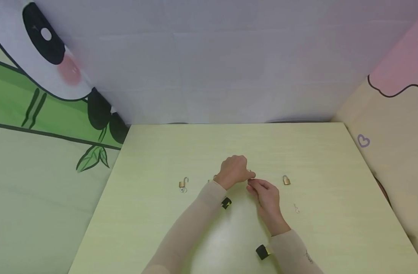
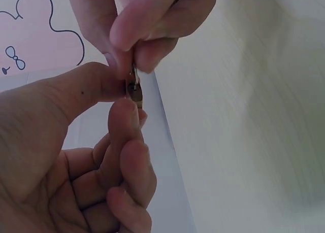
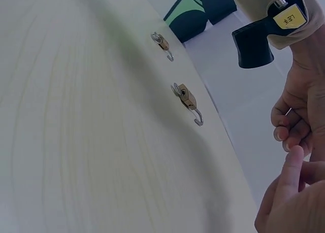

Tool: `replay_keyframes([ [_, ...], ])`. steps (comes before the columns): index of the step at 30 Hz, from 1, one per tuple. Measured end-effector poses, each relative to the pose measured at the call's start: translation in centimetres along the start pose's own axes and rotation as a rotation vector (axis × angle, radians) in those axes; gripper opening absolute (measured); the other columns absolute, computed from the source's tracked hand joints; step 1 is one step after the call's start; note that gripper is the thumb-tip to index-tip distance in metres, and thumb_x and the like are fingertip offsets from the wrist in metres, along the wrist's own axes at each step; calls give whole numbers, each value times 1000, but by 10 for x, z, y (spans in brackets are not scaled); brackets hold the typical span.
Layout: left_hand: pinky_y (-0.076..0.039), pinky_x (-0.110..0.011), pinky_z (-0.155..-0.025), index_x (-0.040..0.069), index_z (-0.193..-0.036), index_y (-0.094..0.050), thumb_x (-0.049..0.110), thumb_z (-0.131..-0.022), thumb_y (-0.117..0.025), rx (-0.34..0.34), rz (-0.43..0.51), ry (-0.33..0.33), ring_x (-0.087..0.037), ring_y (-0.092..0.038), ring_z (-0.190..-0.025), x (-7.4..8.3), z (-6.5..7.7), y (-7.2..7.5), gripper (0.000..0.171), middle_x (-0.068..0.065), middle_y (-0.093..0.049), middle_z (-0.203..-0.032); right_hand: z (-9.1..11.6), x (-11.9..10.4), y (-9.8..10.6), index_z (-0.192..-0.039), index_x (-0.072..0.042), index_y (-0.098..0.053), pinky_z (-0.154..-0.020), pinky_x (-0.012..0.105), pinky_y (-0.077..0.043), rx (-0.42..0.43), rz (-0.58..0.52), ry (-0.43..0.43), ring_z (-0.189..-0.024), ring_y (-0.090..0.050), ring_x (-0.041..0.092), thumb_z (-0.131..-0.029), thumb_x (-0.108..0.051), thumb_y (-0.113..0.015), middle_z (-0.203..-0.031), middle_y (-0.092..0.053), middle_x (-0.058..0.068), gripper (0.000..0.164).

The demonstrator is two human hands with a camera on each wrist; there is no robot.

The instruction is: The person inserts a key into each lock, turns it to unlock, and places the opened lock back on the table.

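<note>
My left hand grips a small brass padlock between thumb and fingertips; its other fingers curl loosely below. From the other side my right hand pinches a small key at the padlock's keyhole end, its fingertips covering most of the key. Both hands meet above the middle of the table. To their left lies an open padlock with keys in it. A second open padlock, also with keys, is mostly hidden behind my left hand in the head view.
On the right of the table lie a closed padlock and, nearer me, a loose key. A pale wall hanging rises behind the table's far edge. A black camera is strapped at my left wrist.
</note>
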State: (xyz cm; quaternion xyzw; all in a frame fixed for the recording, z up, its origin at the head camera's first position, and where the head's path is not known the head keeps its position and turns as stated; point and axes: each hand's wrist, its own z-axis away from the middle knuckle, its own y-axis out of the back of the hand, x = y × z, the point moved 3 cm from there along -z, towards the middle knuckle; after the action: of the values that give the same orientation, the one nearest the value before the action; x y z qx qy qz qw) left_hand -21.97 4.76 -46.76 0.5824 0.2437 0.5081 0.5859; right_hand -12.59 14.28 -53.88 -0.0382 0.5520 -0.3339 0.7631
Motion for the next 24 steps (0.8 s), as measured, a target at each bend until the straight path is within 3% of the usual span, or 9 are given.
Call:
replay_keyframes([
  [3,-20,-24,-38,16,-53,-38,42,-72,-66,10,-4,10,-9,-22,-42,-2,-1,2,42,7,-21,-46,-1,3,-2,-103,17,-57,-76,33,-50,-34,14,-36,-78,-65,22,-82,-1,-66,-100,-62,24,29],
  [7,-21,-24,-38,16,-53,-38,40,-72,-66,28,1,1,-9,-23,-42,-3,-1,2,41,7,-21,-46,-2,3,-5,-110,21,-51,-74,32,-50,-63,39,-44,-76,-66,21,-84,-2,-64,-88,-65,18,37],
  [14,-17,-22,-38,16,-51,-35,34,-72,-64,17,51,-18,-7,-18,-41,-5,0,-2,40,8,-19,-45,-1,3,-10,-100,20,-55,-74,33,-51,-64,52,-11,-72,-64,20,-86,1,-60,-82,-63,15,24],
  [18,-17,-21,-39,16,-50,-34,32,-72,-63,18,77,-48,-7,-18,-40,-4,0,-1,41,8,-18,-45,0,3,-12,-97,16,-57,-76,33,-50,-77,-2,-16,-74,-63,19,-87,1,-58,-83,-62,15,19],
  [24,-19,-21,-39,16,-51,-34,33,-72,-63,-1,80,-28,-7,-20,-40,-6,0,0,40,8,-19,-45,0,4,-12,-94,10,-60,-82,33,-47,-113,-75,-62,-78,-62,19,-88,1,-57,-88,-61,15,11],
])
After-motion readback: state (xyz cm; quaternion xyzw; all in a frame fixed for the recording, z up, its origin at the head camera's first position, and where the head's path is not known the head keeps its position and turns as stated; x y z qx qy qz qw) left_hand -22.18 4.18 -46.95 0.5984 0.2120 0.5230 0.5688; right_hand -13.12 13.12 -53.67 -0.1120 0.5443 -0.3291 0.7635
